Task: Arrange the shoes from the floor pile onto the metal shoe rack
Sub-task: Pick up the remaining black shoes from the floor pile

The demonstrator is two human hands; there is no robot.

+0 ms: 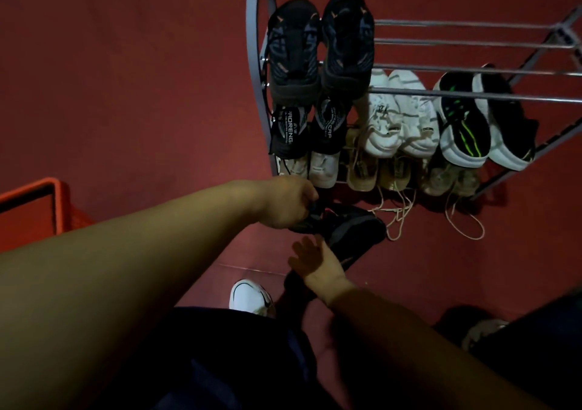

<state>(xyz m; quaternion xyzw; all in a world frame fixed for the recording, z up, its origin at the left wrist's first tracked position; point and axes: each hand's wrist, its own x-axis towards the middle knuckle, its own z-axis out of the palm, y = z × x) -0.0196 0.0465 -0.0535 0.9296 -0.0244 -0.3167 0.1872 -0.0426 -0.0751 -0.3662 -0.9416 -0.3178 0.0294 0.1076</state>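
The floor (126, 94) is dark red and the light in the room is weak. On the left edge stands an orange plastic basket (37, 208); what it holds cannot be seen from here.

The metal shoe rack (472, 94) stands on the right, with a curved grey side frame and shiny horizontal bars. On its upper bars rests a pair of dark sneakers (321, 47) with small orange marks. On a lower level, under them, is a black pair with white lettering (305, 129), then a white pair (400, 116), then a black and white pair with green stripes (482, 120). The lowest level carries a whitish pair (311, 167) on the left and beige shoes (378, 173) with long laces (466, 220) that fall onto the floor.

In front of the rack, low near the floor, is a black shoe (352, 230) with a grey panel and a little red detail. The left hand (289, 201) is closed on its near end, the fingers curled around it. The right hand (318, 264) is spread flat, holds nothing, and lies just beside the side of the same shoe; if it touches, it is not clear.

Nearer to the person, a white shoe (252, 296) with a dark logo lies on the floor, and another pale shoe (482, 331) is partly hidden at the right.
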